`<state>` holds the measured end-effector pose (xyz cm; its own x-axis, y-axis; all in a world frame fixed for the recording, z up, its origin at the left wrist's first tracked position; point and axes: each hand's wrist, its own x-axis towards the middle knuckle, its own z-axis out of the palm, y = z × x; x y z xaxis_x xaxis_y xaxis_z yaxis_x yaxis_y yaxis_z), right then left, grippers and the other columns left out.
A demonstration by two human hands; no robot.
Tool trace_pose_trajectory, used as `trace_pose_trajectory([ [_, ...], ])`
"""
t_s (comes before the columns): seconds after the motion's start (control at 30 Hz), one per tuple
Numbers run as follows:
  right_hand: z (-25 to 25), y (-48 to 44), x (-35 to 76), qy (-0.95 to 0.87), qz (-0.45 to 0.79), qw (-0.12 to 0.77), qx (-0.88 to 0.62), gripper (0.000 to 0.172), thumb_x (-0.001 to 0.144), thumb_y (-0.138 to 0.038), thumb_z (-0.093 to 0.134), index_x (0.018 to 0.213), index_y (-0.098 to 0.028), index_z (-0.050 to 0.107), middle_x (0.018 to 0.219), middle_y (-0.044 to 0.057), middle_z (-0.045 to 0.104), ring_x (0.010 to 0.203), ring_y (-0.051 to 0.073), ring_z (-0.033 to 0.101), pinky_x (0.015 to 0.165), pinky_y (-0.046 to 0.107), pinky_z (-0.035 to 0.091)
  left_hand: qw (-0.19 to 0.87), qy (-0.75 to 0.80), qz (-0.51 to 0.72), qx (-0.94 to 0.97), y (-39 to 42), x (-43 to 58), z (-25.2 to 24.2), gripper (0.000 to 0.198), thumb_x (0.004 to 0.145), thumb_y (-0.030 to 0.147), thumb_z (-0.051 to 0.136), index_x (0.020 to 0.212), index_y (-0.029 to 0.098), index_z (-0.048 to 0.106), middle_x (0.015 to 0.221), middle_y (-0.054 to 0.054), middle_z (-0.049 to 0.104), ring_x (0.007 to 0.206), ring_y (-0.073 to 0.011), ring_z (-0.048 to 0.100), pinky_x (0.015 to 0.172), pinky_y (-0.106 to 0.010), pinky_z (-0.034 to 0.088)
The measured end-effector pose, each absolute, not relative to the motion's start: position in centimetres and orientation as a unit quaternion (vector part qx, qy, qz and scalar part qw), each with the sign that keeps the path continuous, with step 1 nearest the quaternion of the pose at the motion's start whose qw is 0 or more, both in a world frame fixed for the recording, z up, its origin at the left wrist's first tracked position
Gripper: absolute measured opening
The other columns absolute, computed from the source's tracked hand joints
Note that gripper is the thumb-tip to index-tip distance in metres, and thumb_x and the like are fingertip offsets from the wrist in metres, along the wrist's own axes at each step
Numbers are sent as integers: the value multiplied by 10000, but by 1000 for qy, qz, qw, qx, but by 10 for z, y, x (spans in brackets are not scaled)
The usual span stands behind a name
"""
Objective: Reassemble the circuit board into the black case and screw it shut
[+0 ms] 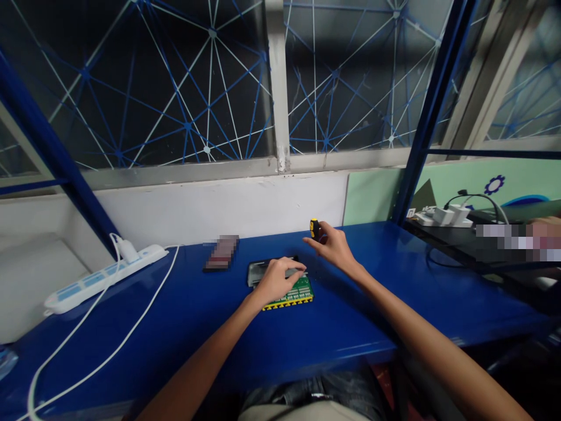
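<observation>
On the blue table lies a green circuit board (301, 289) with a yellow toothed strip along its near edge. A dark, shallow casing (255, 272) sits directly behind it. My left hand (279, 278) is over the board and casing, thumb and fingers apart, fingertips near the board's far right part; whether they press on it I cannot tell. To the right, my right hand (331, 244) is raised above the table, its fingers closed on a screwdriver (314, 228) with a short black and yellow handle. The screwdriver's shaft is hidden.
A phone-like dark slab (221, 253), partly blurred, lies behind and left of the casing. A white power strip (105, 279) with a looping white cable (151, 313) occupies the left side. At right are chargers (451, 215) and another person's blurred hand (546, 228).
</observation>
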<state>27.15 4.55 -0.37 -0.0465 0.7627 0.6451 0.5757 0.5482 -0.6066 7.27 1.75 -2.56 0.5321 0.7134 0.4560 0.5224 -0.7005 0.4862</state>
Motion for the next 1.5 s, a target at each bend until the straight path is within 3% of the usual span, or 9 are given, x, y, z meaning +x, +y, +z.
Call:
trace_pose_trajectory([
  [0.33,1,41,269,-741,55,470,-476,203,784,-374,601,795,-204,490,567,-48,480,500,114,412,497,246,265,148,347,331,865,16,75,-26,156,863,202,613,923,234,753,943,-5,755,913,-183,674,865,-290,495],
  [1.1,-3,40,267,-764,44,435,-475,162,779,-322,560,870,-194,519,592,-36,512,524,129,441,508,245,276,136,324,331,876,13,76,-24,172,878,206,579,875,204,750,907,-31,753,882,-191,667,841,-290,494],
  [1.3,0,40,270,-742,54,472,-472,160,774,-340,580,819,-205,506,590,-38,505,513,123,447,497,246,301,134,320,331,878,14,76,-24,172,878,210,582,878,212,754,905,-28,755,892,-192,665,850,-296,493],
  [1.5,4,39,270,-694,176,548,-433,246,779,-405,618,836,-202,491,654,-17,557,463,125,537,448,251,393,130,319,330,879,14,76,-26,127,834,197,650,908,205,753,937,-39,749,922,-199,660,858,-302,490],
])
